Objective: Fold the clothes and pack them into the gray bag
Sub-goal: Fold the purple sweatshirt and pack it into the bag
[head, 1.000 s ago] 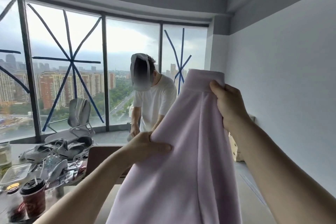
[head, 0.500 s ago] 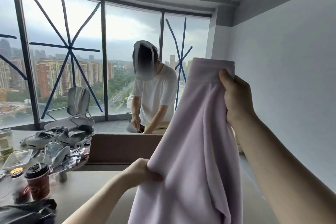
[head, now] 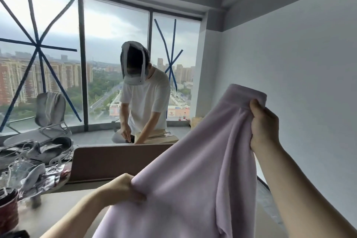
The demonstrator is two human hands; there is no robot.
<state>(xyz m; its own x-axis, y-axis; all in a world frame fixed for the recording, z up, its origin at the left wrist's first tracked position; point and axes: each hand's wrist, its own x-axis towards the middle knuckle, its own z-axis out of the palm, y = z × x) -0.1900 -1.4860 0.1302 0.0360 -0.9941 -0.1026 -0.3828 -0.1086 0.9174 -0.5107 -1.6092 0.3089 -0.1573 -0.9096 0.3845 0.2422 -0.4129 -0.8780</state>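
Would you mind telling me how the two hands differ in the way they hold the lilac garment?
The right hand is raised high and grips the lilac garment just under its banded top edge; the left hand sits much lower, near the table, pinching a side fold. The right hand shows its back with fingers curled into bunched cloth; the left hand's fingertips are hidden in the fabric. Both grip the same garment, holding it in the air.
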